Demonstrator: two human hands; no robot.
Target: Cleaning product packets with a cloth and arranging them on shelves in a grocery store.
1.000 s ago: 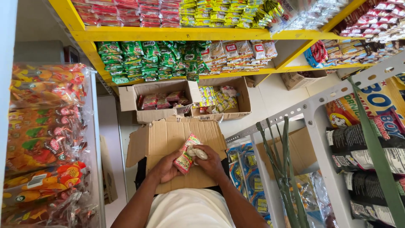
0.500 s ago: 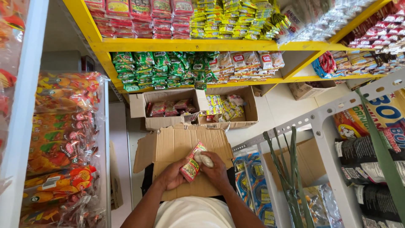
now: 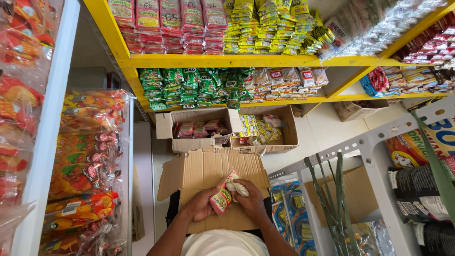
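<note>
My left hand [image 3: 201, 205] grips a small stack of red and green sachets [image 3: 222, 196] from the left side. My right hand [image 3: 250, 199] holds a whitish crumpled strip [image 3: 237, 187] against the top of that stack. Both hands hover over the shut flaps of a cardboard box [image 3: 208, 170] that sits just in front of my body.
Two open cartons lie on the floor beyond: one with red packets [image 3: 196, 129], one with yellow packets [image 3: 263, 128]. A yellow shelf [image 3: 227, 60] carries rows of green, red and yellow sachets. Bagged snacks [image 3: 85, 156] hang on the left; a grey metal rack [image 3: 369, 142] stands on the right.
The view has tilted, so everything sits lower and further right in the frame. My hands keep the same hold on the sachets and the strip.
</note>
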